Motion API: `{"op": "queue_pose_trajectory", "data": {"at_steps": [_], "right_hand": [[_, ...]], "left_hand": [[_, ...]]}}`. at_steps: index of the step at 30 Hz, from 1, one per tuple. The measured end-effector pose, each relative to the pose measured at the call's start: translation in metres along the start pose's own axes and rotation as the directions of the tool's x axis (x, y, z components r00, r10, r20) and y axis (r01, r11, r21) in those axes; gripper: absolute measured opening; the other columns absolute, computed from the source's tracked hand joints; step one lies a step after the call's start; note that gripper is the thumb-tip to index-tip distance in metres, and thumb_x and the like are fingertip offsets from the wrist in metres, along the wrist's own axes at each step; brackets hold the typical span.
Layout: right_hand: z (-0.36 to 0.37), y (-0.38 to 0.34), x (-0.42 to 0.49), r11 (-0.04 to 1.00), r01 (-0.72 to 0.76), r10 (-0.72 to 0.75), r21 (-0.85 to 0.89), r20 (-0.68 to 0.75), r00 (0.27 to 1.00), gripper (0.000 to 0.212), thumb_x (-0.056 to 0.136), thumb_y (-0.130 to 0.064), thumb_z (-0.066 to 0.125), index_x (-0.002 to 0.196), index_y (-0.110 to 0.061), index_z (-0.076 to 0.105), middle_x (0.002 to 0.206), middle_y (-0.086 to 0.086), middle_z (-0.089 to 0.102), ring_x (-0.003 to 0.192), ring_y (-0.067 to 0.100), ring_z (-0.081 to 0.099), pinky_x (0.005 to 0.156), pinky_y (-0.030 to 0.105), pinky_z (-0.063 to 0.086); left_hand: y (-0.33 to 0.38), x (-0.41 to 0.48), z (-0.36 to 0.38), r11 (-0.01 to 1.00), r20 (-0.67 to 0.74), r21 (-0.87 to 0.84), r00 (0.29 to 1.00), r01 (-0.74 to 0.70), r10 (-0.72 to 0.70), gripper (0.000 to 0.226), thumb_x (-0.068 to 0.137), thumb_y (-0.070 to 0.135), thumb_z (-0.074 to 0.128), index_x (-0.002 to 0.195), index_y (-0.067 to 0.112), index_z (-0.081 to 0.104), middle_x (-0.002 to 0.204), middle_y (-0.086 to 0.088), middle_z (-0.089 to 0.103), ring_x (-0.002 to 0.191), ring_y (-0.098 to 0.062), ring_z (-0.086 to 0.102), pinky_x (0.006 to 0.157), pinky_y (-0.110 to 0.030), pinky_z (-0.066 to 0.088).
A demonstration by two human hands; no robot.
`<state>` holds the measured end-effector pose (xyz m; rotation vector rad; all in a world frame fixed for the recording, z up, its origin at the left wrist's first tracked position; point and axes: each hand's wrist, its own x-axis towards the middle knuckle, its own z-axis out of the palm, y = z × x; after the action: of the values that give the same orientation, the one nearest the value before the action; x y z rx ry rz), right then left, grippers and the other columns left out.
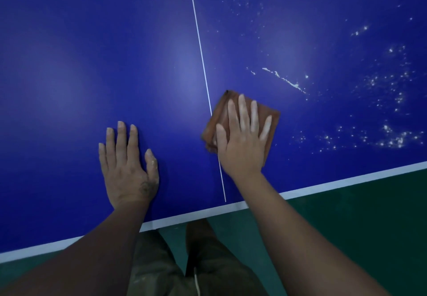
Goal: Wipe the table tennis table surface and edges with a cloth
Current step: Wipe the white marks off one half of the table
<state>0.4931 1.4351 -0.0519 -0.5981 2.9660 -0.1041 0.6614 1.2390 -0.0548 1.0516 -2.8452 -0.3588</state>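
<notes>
Where the right hand [242, 138] lies flat, fingers straight, it hides most of the folded brown cloth [270, 120]. Left hand [128, 164] flat on blue table [92, 64], grasping nothing. Forearms cut off below.

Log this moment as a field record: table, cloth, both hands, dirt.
table: blue table top, white centre line, white edge band nearest the person
cloth: brown cloth, folded, flat on the top just right of the centre line
right hand: right hand flat on the cloth, fingers straight, pressing
left hand: left hand flat on bare top, left of the line
dirt: white specks and a white streak on the right half; none visible on the left half
floor: green floor
</notes>
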Motion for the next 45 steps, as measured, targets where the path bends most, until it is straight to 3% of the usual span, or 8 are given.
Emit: {"op": "queue_pose_trajectory", "data": {"at_steps": [7,13,18,22,28,38,45], "right_hand": [[-0.015,0.001,0.108,0.996,-0.058,0.052,0.065,0.087,0.995,0.068,0.113,-0.055,0.022,0.173,-0.026,0.011,0.182,-0.004,-0.001,0.167,0.024,-0.005,0.131,0.065,-0.004],[-0.006,-0.007,-0.011,1.000,0.024,-0.024,0.018,0.029,0.999,0.067,0.114,-0.054,0.028,0.173,-0.025,0.016,0.181,-0.003,0.005,0.168,0.024,0.003,0.132,0.063,0.006],[0.001,0.028,-0.105,0.989,-0.133,0.129,0.057,0.067,0.989,0.065,0.112,-0.054,0.033,0.170,-0.024,0.029,0.181,-0.004,0.012,0.168,0.021,0.003,0.132,0.065,0.007],[-0.010,0.066,-0.057,0.988,-0.150,0.148,0.032,0.052,0.988,0.066,0.112,-0.053,0.033,0.170,-0.022,0.029,0.180,-0.001,0.016,0.167,0.024,0.007,0.132,0.064,0.006],[-0.027,0.093,0.045,0.958,-0.285,0.282,0.033,0.089,0.955,0.071,0.111,-0.060,0.019,0.173,-0.026,0.016,0.182,0.002,0.003,0.167,0.030,-0.002,0.132,0.065,0.000],[-0.002,-0.002,-0.101,0.952,-0.305,0.306,-0.023,0.070,0.949,0.069,0.110,-0.064,0.022,0.172,-0.034,0.019,0.181,0.006,0.005,0.167,0.034,0.001,0.131,0.066,0.002],[-0.011,0.036,-0.028,0.955,-0.295,0.292,0.013,0.103,0.951,0.071,0.108,-0.070,0.017,0.172,-0.040,0.012,0.182,-0.001,-0.003,0.167,0.028,-0.008,0.131,0.063,-0.007]], "left_hand": [[0.003,0.000,-0.004,1.000,0.020,0.012,1.000,0.008,-0.008,0.068,0.112,0.042,0.037,0.173,0.014,0.028,0.183,-0.006,0.016,0.171,-0.026,0.006,0.138,-0.052,0.007],[0.002,0.000,-0.005,1.000,0.035,0.009,0.999,0.011,-0.011,0.069,0.112,0.044,0.034,0.173,0.015,0.026,0.184,-0.005,0.014,0.171,-0.024,0.003,0.138,-0.052,0.006],[0.003,0.001,-0.006,1.000,0.049,0.009,0.999,0.013,-0.013,0.069,0.111,0.043,0.035,0.174,0.014,0.024,0.184,-0.006,0.013,0.171,-0.025,0.003,0.138,-0.053,0.007],[0.004,0.000,-0.008,1.000,0.031,0.003,0.999,0.006,-0.006,0.068,0.112,0.042,0.034,0.173,0.013,0.027,0.183,-0.007,0.015,0.171,-0.028,0.006,0.138,-0.055,0.008],[0.003,-0.001,-0.006,1.000,0.008,0.000,1.000,-0.004,0.004,0.067,0.112,0.042,0.035,0.173,0.014,0.027,0.183,-0.008,0.016,0.170,-0.029,0.008,0.138,-0.053,0.007],[0.001,-0.004,-0.013,1.000,0.038,-0.013,0.999,-0.019,0.020,0.068,0.113,0.044,0.028,0.173,0.014,0.025,0.183,-0.007,0.013,0.170,-0.029,0.006,0.138,-0.053,0.007],[-0.001,-0.003,-0.009,0.997,-0.033,-0.046,0.997,-0.069,0.068,0.063,0.114,0.042,0.036,0.169,0.012,0.035,0.181,-0.009,0.023,0.170,-0.031,0.012,0.138,-0.054,0.009]]}}
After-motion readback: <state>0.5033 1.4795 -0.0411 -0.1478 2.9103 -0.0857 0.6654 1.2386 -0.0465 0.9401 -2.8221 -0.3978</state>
